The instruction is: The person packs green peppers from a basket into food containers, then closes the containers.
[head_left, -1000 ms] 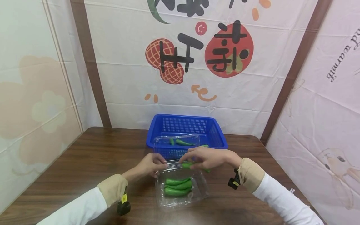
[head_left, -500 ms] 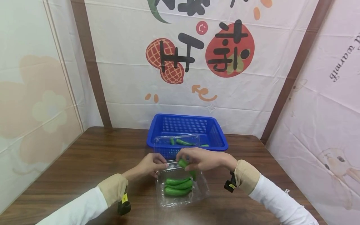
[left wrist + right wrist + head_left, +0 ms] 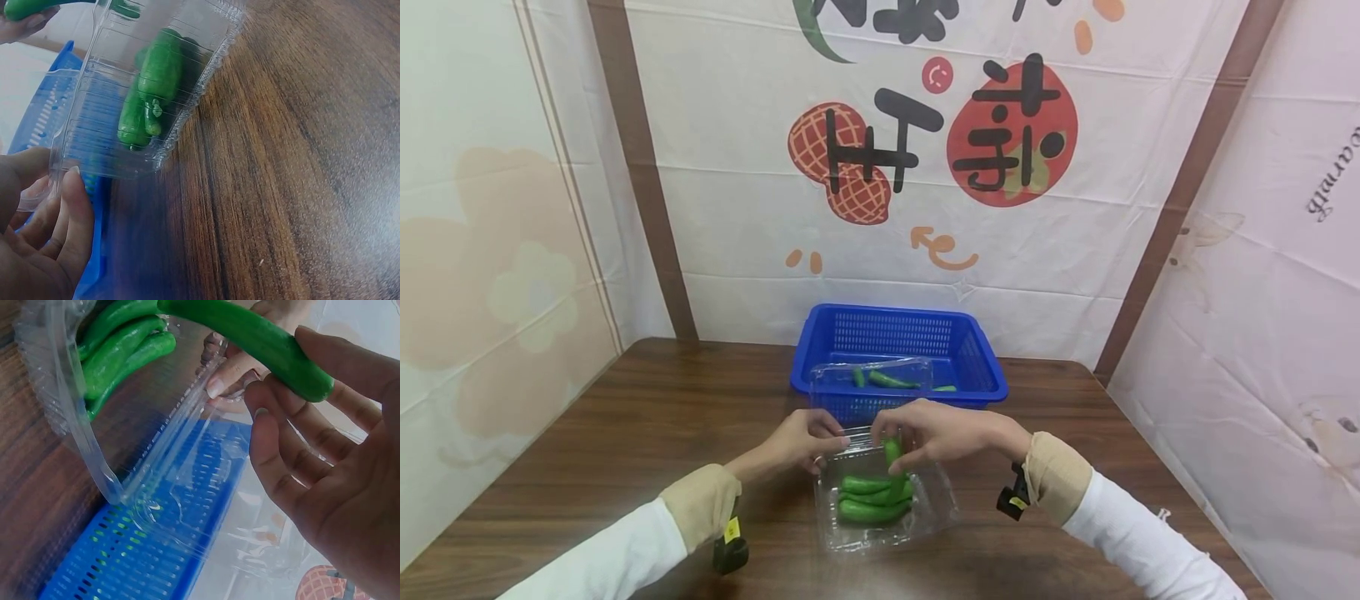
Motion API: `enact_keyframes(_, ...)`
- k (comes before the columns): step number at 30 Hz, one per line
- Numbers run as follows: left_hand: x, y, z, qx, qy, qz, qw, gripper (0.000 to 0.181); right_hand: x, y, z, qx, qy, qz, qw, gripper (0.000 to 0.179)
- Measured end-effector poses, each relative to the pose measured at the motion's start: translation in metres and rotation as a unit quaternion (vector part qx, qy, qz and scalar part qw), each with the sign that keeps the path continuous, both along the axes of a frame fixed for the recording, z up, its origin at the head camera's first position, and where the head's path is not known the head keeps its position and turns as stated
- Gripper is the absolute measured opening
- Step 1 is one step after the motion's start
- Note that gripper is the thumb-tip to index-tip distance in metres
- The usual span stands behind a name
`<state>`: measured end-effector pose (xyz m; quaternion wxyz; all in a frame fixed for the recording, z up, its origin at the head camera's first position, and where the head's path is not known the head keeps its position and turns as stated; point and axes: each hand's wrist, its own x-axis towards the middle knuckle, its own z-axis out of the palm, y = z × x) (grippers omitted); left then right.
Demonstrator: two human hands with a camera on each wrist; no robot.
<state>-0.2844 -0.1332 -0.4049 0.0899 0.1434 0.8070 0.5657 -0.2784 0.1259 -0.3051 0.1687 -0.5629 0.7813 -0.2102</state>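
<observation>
Green and curved, 1 vegetable [image 3: 892,454] hangs from the right hand [image 3: 936,432] above the clear plastic box [image 3: 934,504]; whether it is a pepper or a cucumber cannot be told. Thumb and fingertips pinch it at its upper end, parted by no more than its thickness, while the other fingers lie loosely bent. Its free end slopes down and back toward the person, over the 3 loose vegetables [image 3: 871,511] in the box. These lie side by side, roughly left to right, so that the held vegetable's long axis crosses theirs in the head view; contact between them cannot be judged. The pile is below the right hand and slightly to its left, and the right hand is the nearer of the 2.

The left hand [image 3: 801,442] pinches the box's far left edge between thumb and finger. Beyond the box, its raised lid [image 3: 835,390] stands before the blue basket [image 3: 973,350], through which further green pieces [image 3: 891,381] show, apparently in the basket. All rest on the wooden table [image 3: 700,383].

Writing: large black characters [image 3: 880,154] on the wall cloth [image 3: 737,217] are turned and not securely legible; upside-down letters on the right cloth [image 3: 1332,179] seem to read "warmth". Yellow labels [image 3: 732,530] on the wrist cameras [image 3: 730,555] are too small to read. No brand is visible on the box.
</observation>
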Motion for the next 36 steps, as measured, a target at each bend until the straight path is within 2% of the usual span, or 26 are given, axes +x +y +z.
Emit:
enact_keyframes(5,0.0,0.0,0.0,0.001,0.0,0.001,1.0,0.024,0.001,-0.002,-0.01,-0.006,-0.019,0.014,0.9997,0.022)
enact_keyframes(7,0.0,0.0,0.0,-0.001,0.0,0.002,1.0,0.025,0.001,-0.003,-0.015,-0.006,-0.035,0.012,0.9993,0.023)
enact_keyframes(13,0.001,0.0,0.0,0.006,0.004,-0.003,1.0,0.026,0.002,-0.003,-0.033,0.018,-0.048,-0.002,0.9987,0.024)
enact_keyframes(17,0.002,0.0,0.0,0.012,0.004,-0.005,0.9999,0.024,0.005,-0.002,-0.041,0.05,-0.025,-0.015,0.9983,0.028)
enact_keyframes(23,0.003,0.0,-0.001,0.008,0.0,0.0,1.0,0.023,0.008,-0.004,-0.049,0.081,0.056,-0.016,0.995,0.03)
enact_keyframes(27,0.002,0.0,-0.002,0.004,0.002,0.002,1.0,0.023,0.01,-0.005,-0.053,0.097,0.093,-0.008,0.9909,0.027)
enact_keyframes(36,0.003,0.0,-0.003,0.007,-0.001,0.003,1.0,0.026,0.013,-0.006,-0.064,0.115,0.108,-0.013,0.9874,0.025)
